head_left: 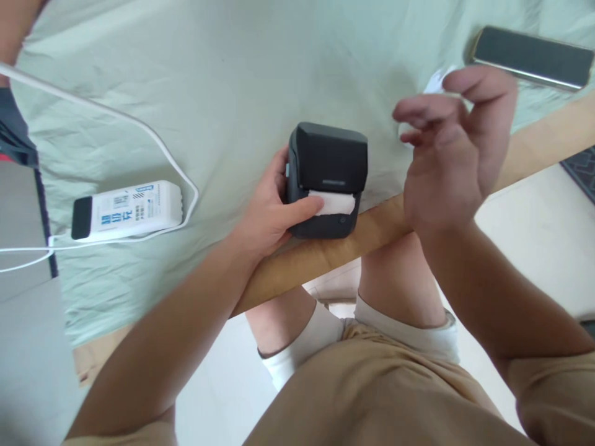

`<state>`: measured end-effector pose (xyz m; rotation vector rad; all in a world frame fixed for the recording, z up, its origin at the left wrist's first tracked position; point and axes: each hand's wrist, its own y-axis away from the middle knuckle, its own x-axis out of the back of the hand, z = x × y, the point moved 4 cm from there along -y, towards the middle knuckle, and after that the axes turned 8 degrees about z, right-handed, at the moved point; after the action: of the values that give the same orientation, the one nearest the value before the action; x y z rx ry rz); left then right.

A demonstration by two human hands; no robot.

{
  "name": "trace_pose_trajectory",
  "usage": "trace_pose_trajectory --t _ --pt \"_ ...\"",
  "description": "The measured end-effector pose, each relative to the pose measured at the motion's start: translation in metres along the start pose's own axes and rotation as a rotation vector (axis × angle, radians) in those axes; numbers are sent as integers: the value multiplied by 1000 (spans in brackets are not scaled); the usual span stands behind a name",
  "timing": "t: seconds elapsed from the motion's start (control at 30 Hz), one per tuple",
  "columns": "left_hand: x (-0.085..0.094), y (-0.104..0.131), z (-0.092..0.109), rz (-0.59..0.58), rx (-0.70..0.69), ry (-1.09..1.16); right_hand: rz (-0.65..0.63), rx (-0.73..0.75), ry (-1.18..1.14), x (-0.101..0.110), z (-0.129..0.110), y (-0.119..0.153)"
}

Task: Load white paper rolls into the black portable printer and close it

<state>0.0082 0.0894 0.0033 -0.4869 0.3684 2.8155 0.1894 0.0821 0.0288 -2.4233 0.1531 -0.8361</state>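
A small black label printer (pixel 332 158) stands near the front edge of the cloth-covered table. My left hand (pixel 274 210) is closed around its left side, fingers behind and thumb across the front. That thumb presses on a short white paper strip (pixel 344 204) at the printer's slot. To the right, my right hand (pixel 453 148) is raised over the table, half curled with its fingers apart. Just behind its fingertips shows a white scrap of paper (pixel 436 82), partly hidden; it seems to lie apart from the hand, on the cloth.
A dark phone (pixel 532 57) lies at the back right. On the left is a white power bank (pixel 127 210) with printed characters and a white cable (pixel 139 124) looping around it. Part of another person's arm (pixel 16 28) shows top left. A wooden edge (pixel 320 263) borders the table (pixel 223 74).
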Motion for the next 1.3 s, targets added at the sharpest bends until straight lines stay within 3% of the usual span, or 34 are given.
trace_pose_trajectory --t 0.13,0.43,1.07,1.3 --pt "-1 3 1 14 -1 6 -33 -13 -34 -7 -3 6" --pt "-5 7 -4 -18 33 127 22 -57 -124 -7 24 29" --pt "-6 6 -1 21 26 119 -2 -2 -147 -12 34 27" --pt "-4 4 -4 -41 43 189 14 -6 -245 -13 34 28"
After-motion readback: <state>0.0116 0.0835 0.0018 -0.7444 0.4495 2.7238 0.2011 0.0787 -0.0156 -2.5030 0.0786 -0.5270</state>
